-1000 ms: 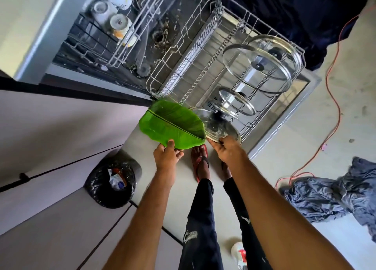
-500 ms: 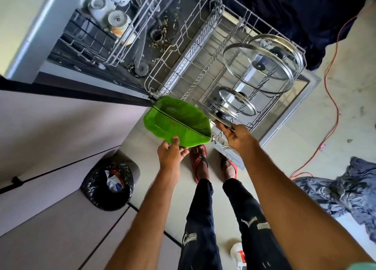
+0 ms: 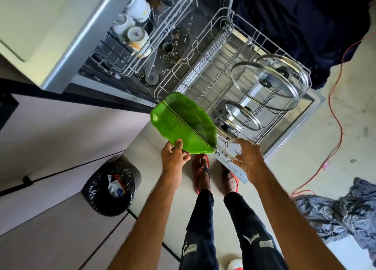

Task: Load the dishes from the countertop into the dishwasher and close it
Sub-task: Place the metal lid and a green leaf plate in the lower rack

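Centre, the leaf-shaped plate (image 3: 183, 123) is glossy green plastic, finely ribbed. The lower rack (image 3: 200, 72) is pale coated wire; the pot lids (image 3: 262, 90) in it are clear glass with shiny metal rims. Lower left, the bin bag (image 3: 99, 194) is shiny black plastic.

Off-task clutter, all placed from the bin (image 3: 110, 188).
Bin: black bag liner with paper and plastic scraps inside, standing on the pale floor (image 3: 305, 168) against the cabinet fronts (image 3: 50, 147) to its left. Just right of bin: red flip-flops (image 3: 200, 172), ripped dark jeans (image 3: 199, 229) below them. Far right: grey cloth heap (image 3: 335, 214) on the floor, orange cable (image 3: 335, 127) snaking up past it. Up and far right: dark blue fabric (image 3: 295, 25). Lower right: white-and-red item (image 3: 235, 265), cut off by the frame edge.
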Motion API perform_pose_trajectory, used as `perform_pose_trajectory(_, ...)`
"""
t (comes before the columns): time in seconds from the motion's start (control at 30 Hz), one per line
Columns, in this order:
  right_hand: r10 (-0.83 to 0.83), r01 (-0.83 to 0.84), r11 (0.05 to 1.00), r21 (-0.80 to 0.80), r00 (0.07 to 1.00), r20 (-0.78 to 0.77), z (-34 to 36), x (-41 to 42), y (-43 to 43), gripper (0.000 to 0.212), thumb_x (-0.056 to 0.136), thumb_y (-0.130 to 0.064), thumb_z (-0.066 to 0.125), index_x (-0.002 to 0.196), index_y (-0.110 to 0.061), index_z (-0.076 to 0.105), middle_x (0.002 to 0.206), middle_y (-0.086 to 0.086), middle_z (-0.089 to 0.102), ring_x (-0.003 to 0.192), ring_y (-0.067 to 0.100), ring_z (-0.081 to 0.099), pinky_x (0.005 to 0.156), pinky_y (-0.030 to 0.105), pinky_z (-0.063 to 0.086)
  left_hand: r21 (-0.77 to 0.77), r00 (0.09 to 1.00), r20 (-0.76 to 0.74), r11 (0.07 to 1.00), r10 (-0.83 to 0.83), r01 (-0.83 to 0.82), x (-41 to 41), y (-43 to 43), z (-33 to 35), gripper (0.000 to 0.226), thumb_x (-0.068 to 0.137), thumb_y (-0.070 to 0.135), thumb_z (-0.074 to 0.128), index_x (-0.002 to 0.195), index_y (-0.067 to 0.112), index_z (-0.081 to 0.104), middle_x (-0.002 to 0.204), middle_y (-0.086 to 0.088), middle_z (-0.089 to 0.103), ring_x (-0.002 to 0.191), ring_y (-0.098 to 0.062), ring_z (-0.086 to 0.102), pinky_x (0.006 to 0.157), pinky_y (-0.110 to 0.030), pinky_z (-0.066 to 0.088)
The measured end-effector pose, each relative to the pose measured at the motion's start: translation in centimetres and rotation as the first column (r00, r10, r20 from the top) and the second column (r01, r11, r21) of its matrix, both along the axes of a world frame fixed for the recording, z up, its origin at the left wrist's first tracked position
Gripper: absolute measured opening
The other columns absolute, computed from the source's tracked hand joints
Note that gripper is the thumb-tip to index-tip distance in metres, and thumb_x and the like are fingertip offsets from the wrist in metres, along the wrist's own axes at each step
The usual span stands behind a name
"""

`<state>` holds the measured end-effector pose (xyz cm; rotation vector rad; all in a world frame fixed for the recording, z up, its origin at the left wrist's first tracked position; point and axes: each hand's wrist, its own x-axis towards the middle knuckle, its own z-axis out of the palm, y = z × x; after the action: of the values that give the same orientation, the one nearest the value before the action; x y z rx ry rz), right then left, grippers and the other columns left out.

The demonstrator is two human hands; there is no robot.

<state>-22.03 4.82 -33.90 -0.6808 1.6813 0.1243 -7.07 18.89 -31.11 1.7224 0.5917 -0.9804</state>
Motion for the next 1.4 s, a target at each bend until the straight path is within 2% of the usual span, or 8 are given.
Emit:
perform_pose_trajectory(0.17, 0.439, -0.403, 0.869, -0.287, 0.896, 0.073, 4.4, 5.0, -0.1, 0.040, 0.080, -0.056, 0.063, 0.081, -0.018, 0.074, 0.087, 0.017, 0.074, 0.086, 0.032, 0.073, 0.086, 0.055, 0.059, -0.069, 1.000, 0.002, 0.998, 0.014, -0.014, 2.1, -0.5, -0.2, 0.011, 0.106, 0.016, 0.050, 0.108, 0.006, 0.055, 0.065, -0.002, 0.046, 0.045, -0.008, 0.043, 0.053, -0.025, 0.039)
perform_pose_trajectory(0.27, 0.500, -0.432, 0.856, -0.284, 0.832, 0.242, 4.2, 8.1, -1.8, 0.020, 0.090, -0.039, 0.070, 0.096, -0.021, 0.077, 0.090, 0.010, 0.077, 0.085, 0.026, 0.075, 0.080, 0.049, 0.062, -0.107, 1.000, 0.012, 0.994, -0.011, 0.012, 3.5, -1.4, -0.8, 0.011, 0.106, 0.017, 0.050, 0.106, 0.006, 0.053, 0.054, 0.004, 0.047, 0.040, -0.005, 0.041, 0.056, -0.028, 0.033)
perform_pose_trajectory(0.4, 0.654, -0.556, 0.739, -0.381, 0.727, 0.208, 2.9, 11.1, -3.8, 0.027, 0.088, -0.008, 0.073, 0.114, -0.012, 0.070, 0.100, 0.004, 0.077, 0.086, 0.017, 0.075, 0.073, 0.035, 0.063, -0.099, 0.992, -0.008, 0.988, -0.124, 0.122, 6.1, -2.3, -2.3, 0.018, 0.104, 0.025, 0.055, 0.106, 0.007, 0.053, 0.077, -0.008, 0.043, 0.049, -0.007, 0.046, 0.055, -0.025, 0.040)
perform_pose_trajectory(0.63, 0.472, -0.434, 0.878, -0.203, 0.857, 0.205, -0.2, 14.2, -7.1, 0.029, 0.086, -0.002, 0.071, 0.114, -0.011, 0.072, 0.102, 0.010, 0.075, 0.094, 0.029, 0.074, 0.082, 0.047, 0.062, -0.195, 0.972, -0.046, 0.957, -0.229, 0.216, 11.4, -4.2, -1.9, 0.043, 0.102, 0.039, 0.053, 0.121, 0.001, 0.056, 0.086, -0.012, 0.064, 0.085, -0.022, 0.071, 0.078, -0.034, 0.062)
perform_pose_trajectory(0.77, 0.521, -0.524, 0.851, -0.042, 0.830, 0.198, -2.2, 15.2, -5.7, 0.013, 0.093, -0.011, 0.069, 0.106, -0.010, 0.071, 0.096, 0.008, 0.076, 0.089, 0.024, 0.075, 0.097, 0.047, 0.056, -0.223, 0.951, -0.059, 0.932, -0.304, 0.284, 12.8, -3.9, -1.7, 0.016, 0.104, 0.021, 0.054, 0.112, 0.009, 0.061, 0.101, -0.014, 0.071, 0.083, -0.021, 0.075, 0.074, -0.036, 0.063)
perform_pose_trajectory(0.9, 0.483, -0.488, 0.872, -0.049, 0.838, 0.254, -5.5, 16.2, -3.2, 0.020, 0.087, -0.008, 0.075, 0.107, -0.010, 0.073, 0.097, 0.009, 0.076, 0.090, 0.025, 0.074, 0.090, 0.047, 0.059, -0.037, 0.962, 0.072, 0.963, -0.262, 0.265, 12.5, -2.7, -2.6, 0.020, 0.102, -0.001, 0.046, 0.098, 0.012, 0.060, 0.091, -0.010, 0.071, 0.071, -0.017, 0.074, 0.060, -0.033, 0.063)
perform_pose_trajectory(1.07, 0.389, -0.354, 0.917, -0.183, 0.895, 0.220, -11.9, 14.9, -1.5, 0.017, 0.064, -0.026, 0.074, 0.078, -0.034, 0.072, 0.093, 0.004, 0.079, 0.083, 0.021, 0.076, 0.079, 0.045, 0.063, 0.209, 0.923, 0.261, 0.950, -0.282, 0.232, 13.0, -2.5, -5.3, 0.015, 0.082, 0.003, 0.051, 0.084, 0.011, 0.064, 0.095, -0.026, 0.071, 0.079, -0.036, 0.074, 0.065, -0.056, 0.062)
perform_pose_trajectory(1.4, 0.245, -0.168, 0.951, -0.258, 0.920, 0.306, -7.6, 11.4, -6.2, 0.019, 0.086, 0.012, 0.059, 0.096, 0.002, 0.071, 0.082, 0.020, 0.075, 0.069, 0.029, 0.074, 0.055, 0.035, 0.060, 0.522, 0.842, 0.277, 0.808, -0.463, 0.274, 15.6, -5.0, -15.6, 0.025, 0.068, 0.015, 0.056, 0.089, 0.006, 0.066, 0.099, -0.024, 0.071, 0.094, -0.045, 0.069, 0.073, -0.054, 0.061)
